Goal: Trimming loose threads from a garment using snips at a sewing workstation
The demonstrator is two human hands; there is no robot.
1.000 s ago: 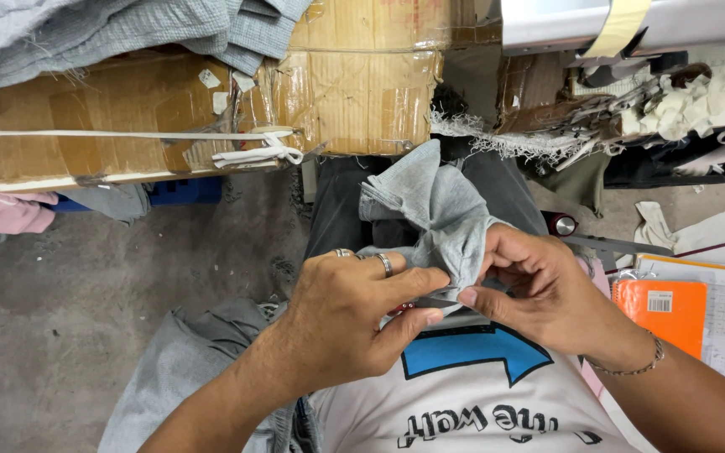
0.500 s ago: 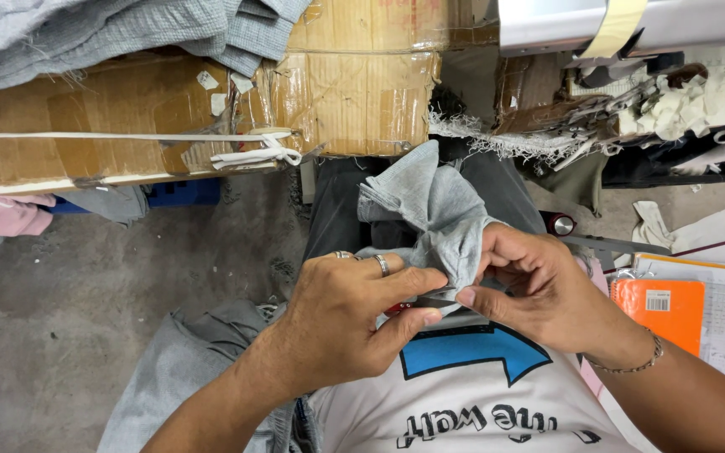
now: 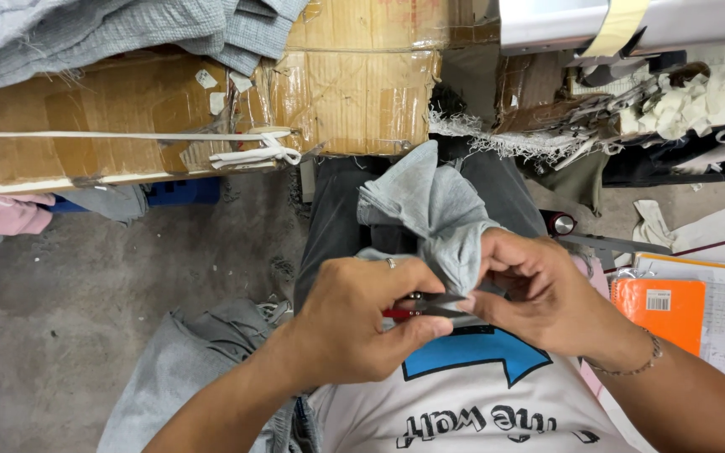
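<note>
Left hand [image 3: 354, 323] grips small snips [image 3: 430, 309], blades at the grey cloth [image 3: 434, 218], while right hand [image 3: 539, 289] pinches that cloth taut to steady the cut.

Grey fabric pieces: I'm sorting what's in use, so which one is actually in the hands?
The small grey cloth piece bunched over the lap, pinched by the right hand while the left hand works thread snips at it; other grey fabric lies untouched.

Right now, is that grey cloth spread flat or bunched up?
Bunched up: the grey cloth stands crumpled in folds above the lap, pinched by the right hand, beside the left hand with snips.
</note>
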